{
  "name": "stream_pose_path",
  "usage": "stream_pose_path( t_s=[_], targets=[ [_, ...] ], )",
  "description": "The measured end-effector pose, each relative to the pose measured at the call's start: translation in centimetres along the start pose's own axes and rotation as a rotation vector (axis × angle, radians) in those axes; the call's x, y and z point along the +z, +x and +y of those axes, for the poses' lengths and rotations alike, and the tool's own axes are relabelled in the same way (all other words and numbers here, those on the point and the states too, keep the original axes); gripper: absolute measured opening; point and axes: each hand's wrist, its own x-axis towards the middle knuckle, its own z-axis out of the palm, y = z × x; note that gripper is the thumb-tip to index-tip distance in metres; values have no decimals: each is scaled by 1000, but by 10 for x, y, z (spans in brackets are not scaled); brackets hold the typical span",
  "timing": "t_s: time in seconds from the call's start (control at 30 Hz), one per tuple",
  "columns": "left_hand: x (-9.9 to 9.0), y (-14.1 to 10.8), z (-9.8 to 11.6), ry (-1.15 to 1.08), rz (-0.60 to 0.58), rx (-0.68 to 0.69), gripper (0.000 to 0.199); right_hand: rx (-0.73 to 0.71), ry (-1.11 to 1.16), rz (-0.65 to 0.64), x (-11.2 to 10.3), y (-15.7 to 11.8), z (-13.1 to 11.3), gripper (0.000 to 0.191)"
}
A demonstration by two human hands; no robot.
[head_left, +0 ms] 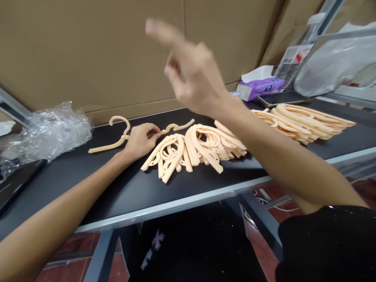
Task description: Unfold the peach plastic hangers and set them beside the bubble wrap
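My left hand (141,140) rests on the black table (88,184), its fingers closed on the middle of a peach plastic hanger (117,135) that lies flat with its hook pointing away. To the right of it lies a pile of folded peach hanger pieces (194,150). My right hand (188,68) is raised in the air above that pile, blurred, fingers apart and empty. A second, longer stack of peach hangers (302,121) lies further right on the table.
Crumpled clear plastic wrap (49,131) sits at the left. A purple tissue pack (260,87) and a phone (283,98) lie at the back right. Cardboard sheets (88,51) form the wall behind. A white plastic bag (337,58) is at the far right.
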Motion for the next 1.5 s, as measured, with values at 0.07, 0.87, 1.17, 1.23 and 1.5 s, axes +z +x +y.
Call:
stream_pose_path(
  t_s=[0.07, 0.87, 1.17, 1.23, 1.5],
  targets=[
    [2, 0, -2, -16, 67, 43, 26, -15, -65, 313, -12, -1, 6, 63],
    [-15, 0, -1, 37, 24, 70, 23, -204, -15, -424, 60, 1, 17, 37],
    [-8, 2, 0, 33, -3, 39, 20, -156, -8, -464, 64, -4, 8, 39],
    [-5, 3, 0, 22, -20, 46, 23, -173, -26, -448, 66, -5, 6, 39],
    [6, 2, -5, 80, -10, 125, 20, -162, -72, -470, 72, -2, 0, 40]
  ],
)
